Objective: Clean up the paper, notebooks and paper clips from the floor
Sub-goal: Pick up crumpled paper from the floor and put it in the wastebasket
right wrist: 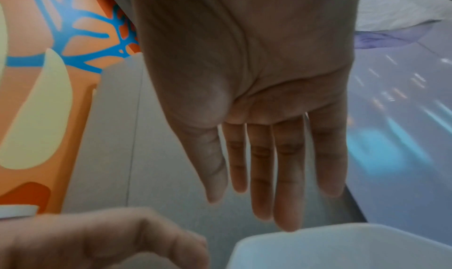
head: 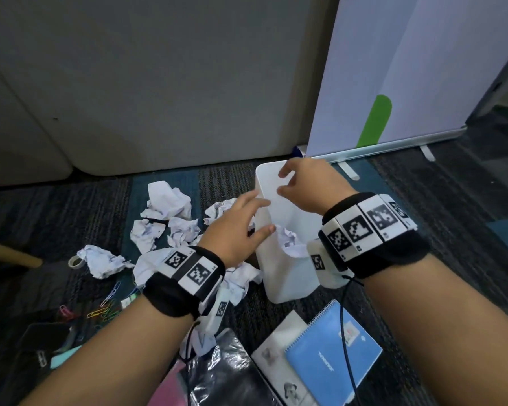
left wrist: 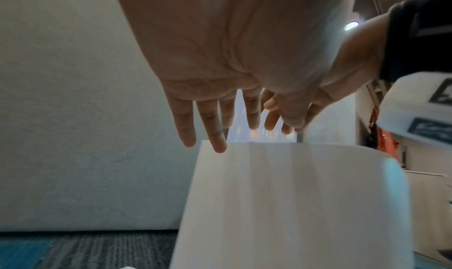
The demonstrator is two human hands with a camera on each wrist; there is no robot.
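The fingers (head: 257, 203) of the left hand (head: 232, 232) are spread and hold nothing, beside the white bin (head: 288, 276); the right hand (head: 308, 186) hovers above it, also relaxed and empty. From left: paper clips (head: 106, 306), small and slippery, need pinching; crumpled paper (head: 170, 200) is light, easily scooped; stiff notebooks (head: 332, 353) lift by an edge.

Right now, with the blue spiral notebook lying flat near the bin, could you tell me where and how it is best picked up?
The blue spiral notebook lies flat, overlapping a white booklet, with a black cable draped across its cover. I would probably pinch its free right edge, opposite the spiral binding, coming in from the right with the right hand, then slide it out from under the cable.
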